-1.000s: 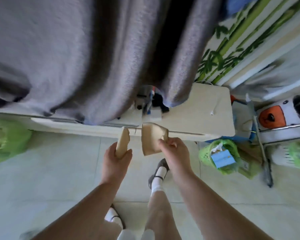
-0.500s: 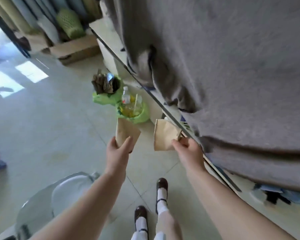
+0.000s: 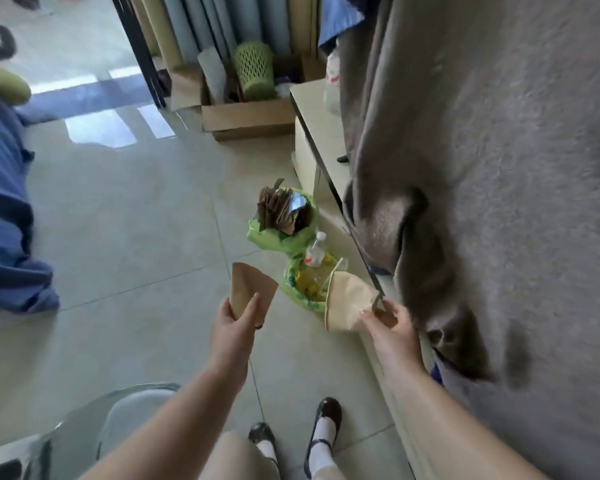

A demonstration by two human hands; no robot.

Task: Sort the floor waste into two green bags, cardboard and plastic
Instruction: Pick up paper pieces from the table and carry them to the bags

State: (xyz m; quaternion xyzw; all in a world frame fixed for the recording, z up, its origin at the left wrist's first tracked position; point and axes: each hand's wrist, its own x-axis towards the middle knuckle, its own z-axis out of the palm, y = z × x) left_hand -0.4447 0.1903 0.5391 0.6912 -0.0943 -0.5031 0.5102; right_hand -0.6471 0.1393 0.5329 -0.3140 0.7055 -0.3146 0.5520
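The left hand (image 3: 234, 327) holds one torn cardboard piece (image 3: 251, 289) upright, thumb across its lower edge in a firm grip, while the right hand (image 3: 392, 323) pinches a second cardboard piece (image 3: 347, 301) by its corner. Both pieces hang over the tiled floor (image 3: 136, 237), just short of two green bags: the farther bag (image 3: 278, 237) (already stuffed with brown cardboard scraps) and the nearer bag (image 3: 305, 289), which holds a clear plastic bottle (image 3: 316, 252). The bags touch each other beside a low cabinet (image 3: 321, 133) draped with grey cloth (image 3: 499, 168).

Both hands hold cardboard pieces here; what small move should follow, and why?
Probably carry both pieces forward to the farther green bag, which already holds cardboard. The left hand and right hand each hold a cardboard piece, and the nearer bag holds plastic bottles.
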